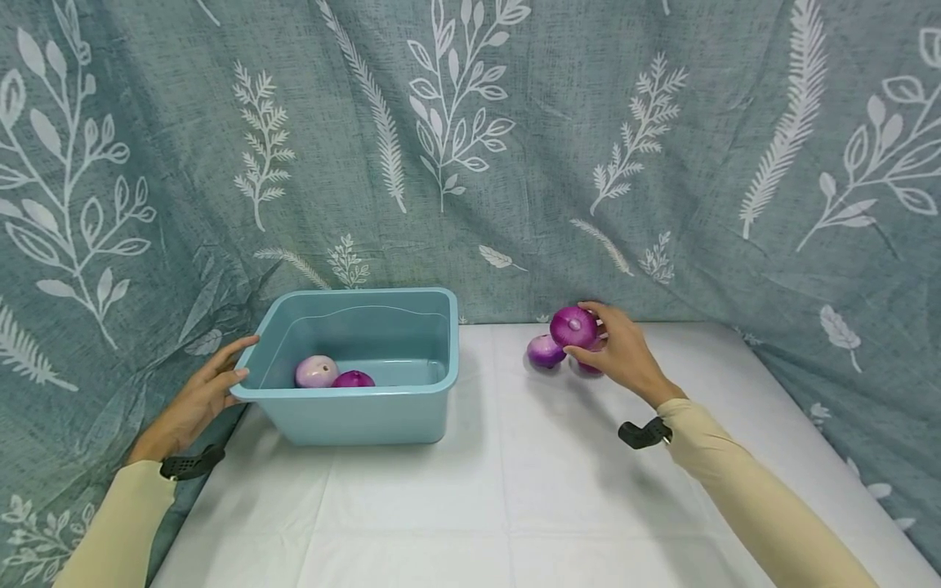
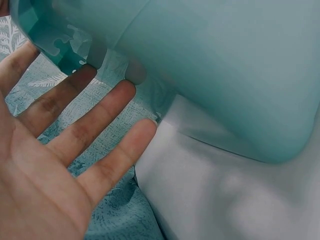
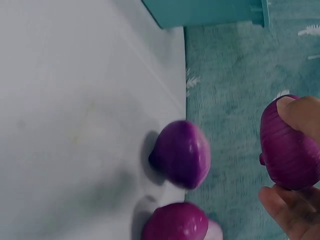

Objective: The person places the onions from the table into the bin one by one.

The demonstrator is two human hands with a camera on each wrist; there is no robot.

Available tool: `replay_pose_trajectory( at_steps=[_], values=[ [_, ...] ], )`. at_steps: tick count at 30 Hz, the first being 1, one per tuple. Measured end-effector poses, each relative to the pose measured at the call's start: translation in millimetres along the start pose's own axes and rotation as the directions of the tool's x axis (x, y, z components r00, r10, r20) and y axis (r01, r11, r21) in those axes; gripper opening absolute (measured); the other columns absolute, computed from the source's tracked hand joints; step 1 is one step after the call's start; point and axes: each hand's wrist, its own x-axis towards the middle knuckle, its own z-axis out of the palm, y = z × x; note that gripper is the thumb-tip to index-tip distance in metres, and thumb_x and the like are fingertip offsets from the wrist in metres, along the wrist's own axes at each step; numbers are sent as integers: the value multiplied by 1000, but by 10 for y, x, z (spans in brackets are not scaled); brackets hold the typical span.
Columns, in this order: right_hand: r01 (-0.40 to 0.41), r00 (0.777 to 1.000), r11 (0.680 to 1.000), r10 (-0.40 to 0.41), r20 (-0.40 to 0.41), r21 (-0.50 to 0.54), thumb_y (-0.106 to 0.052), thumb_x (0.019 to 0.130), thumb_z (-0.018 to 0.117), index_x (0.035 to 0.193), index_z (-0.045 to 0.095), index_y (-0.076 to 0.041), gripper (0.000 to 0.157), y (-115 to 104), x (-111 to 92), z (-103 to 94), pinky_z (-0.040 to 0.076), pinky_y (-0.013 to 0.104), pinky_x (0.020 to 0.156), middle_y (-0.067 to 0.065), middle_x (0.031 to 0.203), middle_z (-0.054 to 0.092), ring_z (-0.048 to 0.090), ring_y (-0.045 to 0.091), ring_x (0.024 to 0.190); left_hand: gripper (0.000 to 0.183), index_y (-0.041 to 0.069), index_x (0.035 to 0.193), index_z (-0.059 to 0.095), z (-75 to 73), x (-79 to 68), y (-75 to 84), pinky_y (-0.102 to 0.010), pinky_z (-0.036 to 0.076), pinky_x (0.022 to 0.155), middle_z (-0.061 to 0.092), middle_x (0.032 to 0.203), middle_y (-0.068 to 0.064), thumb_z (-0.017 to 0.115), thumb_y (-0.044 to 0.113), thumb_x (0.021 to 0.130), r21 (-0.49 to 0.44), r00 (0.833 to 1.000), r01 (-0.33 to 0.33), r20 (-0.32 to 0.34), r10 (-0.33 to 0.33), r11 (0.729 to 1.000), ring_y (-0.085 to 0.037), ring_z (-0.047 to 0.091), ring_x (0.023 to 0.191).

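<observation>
My right hand (image 1: 621, 347) pinches a red onion (image 1: 573, 327) between thumb and fingers, raised over the right side of the table. Below it a second, purple onion (image 3: 181, 155) lies on the white cloth, beside another magenta onion (image 3: 175, 222). A pale bit of one more onion (image 3: 215, 231) peeks out behind that one. My left hand (image 1: 194, 404) is at the left side of a blue plastic bin (image 1: 367, 416). Its straight, spread fingers (image 2: 107, 117) reach the bin's outer wall, fingertips right at it. Inside the bin sit a pale onion (image 1: 316, 371) and a magenta one (image 1: 354, 379).
A white cloth (image 1: 412, 506) covers the table. Blue-green fabric with white leaf prints (image 1: 529, 163) hangs behind the table and along both sides. The bin stands left of the onions, near the back edge.
</observation>
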Motion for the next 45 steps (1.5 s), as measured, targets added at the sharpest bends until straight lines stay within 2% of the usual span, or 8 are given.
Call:
replay_pose_trajectory(
  at_steps=[4,11,18,26,35,45],
  values=[
    [38,999,999,-39,15,28,-28,82,91,146,53,-9,77,-157,33,57,58,49,83,15,131,59,66,30,101,59,27,167,15,1,-8,8,-25,46,95,-5,173,-8,39,21,114,-3,1000,2,-2,-2,1000,-41,3,154],
    [77,996,992,-81,28,103,-25,80,92,146,54,-7,78,-398,98,169,60,41,75,15,128,61,69,24,87,59,28,167,16,0,-11,12,-24,46,95,-6,173,-6,39,21,114,-14,1000,5,-11,-6,1000,-42,0,155],
    [133,990,982,-137,24,137,-24,78,94,145,55,-9,79,-670,144,267,59,38,78,12,133,60,68,24,94,59,28,167,16,-3,-10,2,-23,47,94,-5,172,-10,40,21,113,-7,1000,3,-16,-3,1000,-41,8,153],
    [167,984,969,-175,29,180,-32,81,91,147,55,-12,79,-970,216,349,59,33,79,7,136,59,68,20,94,59,28,167,16,5,-12,28,-23,47,94,-4,172,-9,39,21,113,-17,1000,9,-14,-9,1000,-41,5,154],
    [212,973,951,-228,45,226,-32,81,91,147,54,-13,78,-1266,301,434,58,32,82,6,133,60,68,20,96,60,30,167,16,-4,6,33,-24,48,94,2,172,-15,41,24,113,20,1000,19,-24,-19,1000,-38,19,150],
    [273,953,916,-300,51,294,-27,82,90,147,53,-12,76,-1505,344,624,57,29,84,4,132,60,63,19,106,59,31,167,17,1,2,12,-24,48,93,1,172,-14,42,25,113,18,999,24,-27,-23,1000,-40,18,150]
  ],
)
